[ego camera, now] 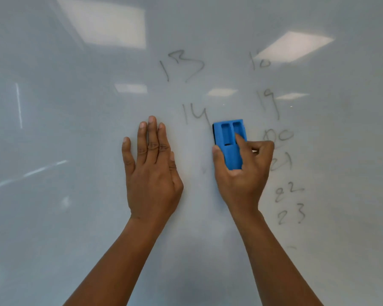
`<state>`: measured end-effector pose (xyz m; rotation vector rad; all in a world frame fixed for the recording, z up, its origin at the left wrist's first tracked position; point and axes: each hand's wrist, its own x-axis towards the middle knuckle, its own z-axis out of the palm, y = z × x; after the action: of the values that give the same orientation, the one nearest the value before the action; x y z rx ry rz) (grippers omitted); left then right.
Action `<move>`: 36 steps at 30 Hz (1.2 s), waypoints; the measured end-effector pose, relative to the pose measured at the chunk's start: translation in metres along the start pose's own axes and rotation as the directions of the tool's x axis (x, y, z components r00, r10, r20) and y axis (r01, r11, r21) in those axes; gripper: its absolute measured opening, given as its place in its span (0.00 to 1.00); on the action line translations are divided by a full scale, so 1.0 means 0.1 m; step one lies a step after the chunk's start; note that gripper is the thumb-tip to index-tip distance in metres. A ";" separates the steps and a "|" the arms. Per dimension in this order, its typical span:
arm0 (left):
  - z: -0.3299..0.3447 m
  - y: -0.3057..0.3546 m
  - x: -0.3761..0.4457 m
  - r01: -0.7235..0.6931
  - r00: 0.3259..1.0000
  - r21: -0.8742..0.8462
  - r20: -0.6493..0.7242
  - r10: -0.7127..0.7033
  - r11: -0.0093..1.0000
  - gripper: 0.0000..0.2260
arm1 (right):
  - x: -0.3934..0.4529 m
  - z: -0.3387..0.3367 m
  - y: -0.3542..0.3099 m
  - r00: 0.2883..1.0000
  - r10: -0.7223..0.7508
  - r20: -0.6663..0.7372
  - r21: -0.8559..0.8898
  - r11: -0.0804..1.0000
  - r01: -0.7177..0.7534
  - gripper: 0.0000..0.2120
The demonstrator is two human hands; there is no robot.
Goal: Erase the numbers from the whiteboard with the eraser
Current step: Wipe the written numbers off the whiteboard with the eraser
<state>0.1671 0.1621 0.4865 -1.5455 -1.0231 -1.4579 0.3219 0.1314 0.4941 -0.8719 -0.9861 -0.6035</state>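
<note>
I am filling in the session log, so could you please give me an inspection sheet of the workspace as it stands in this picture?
Surface: whiteboard, glossy, with ceiling lights reflected in it.
Job's things: blue eraser against the board, just right of and below the 14. Faint numbers remain: 13, 14, a smudged one at top right that looks like 10 or 18, 19, 20, 21, 22, 23.
Clutter: nothing seen.
Grippers: left hand flat on the board, fingers straight; right hand grips the eraser.
Cables: nothing seen.
Surroundings: only the reflections of the lights.
</note>
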 end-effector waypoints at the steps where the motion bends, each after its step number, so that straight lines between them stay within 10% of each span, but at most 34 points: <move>1: 0.01 0.02 0.01 0.007 1.000 0.008 -0.001 -0.007 1.000 0.25 | 0.08 0.06 -0.08 0.999 -0.031 0.012 0.007 0.999 0.031 0.23; 8: -0.07 -0.01 0.09 -0.013 0.999 0.034 0.033 0.012 0.999 0.25 | -0.34 0.04 -0.20 0.944 -0.274 0.186 0.057 0.962 0.268 0.22; 16: -0.18 -0.16 0.58 0.043 0.998 0.039 0.041 -0.045 0.998 0.25 | 0.09 0.02 -0.03 0.997 -0.073 0.029 0.022 0.997 0.073 0.22; 22: -0.23 -0.23 0.90 0.048 0.998 0.061 0.042 -0.051 0.997 0.25 | -0.25 0.06 -0.23 0.933 -0.290 0.214 0.061 0.957 0.283 0.22; 30: -0.25 -0.28 0.93 0.009 0.999 0.054 0.045 -0.011 0.999 0.25 | 0.54 0.31 -0.45 0.995 -0.087 0.054 0.008 0.996 0.087 0.21; 36: -0.26 -0.30 0.99 -0.002 0.999 0.034 0.039 0.001 0.999 0.25 | 0.47 0.48 -0.83 0.940 -0.296 0.168 0.045 0.955 0.293 0.18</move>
<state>0.1316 0.1550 0.5868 -1.5561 -1.0639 -1.4074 0.2564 0.1254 0.5780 -0.7742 -1.2924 -0.7802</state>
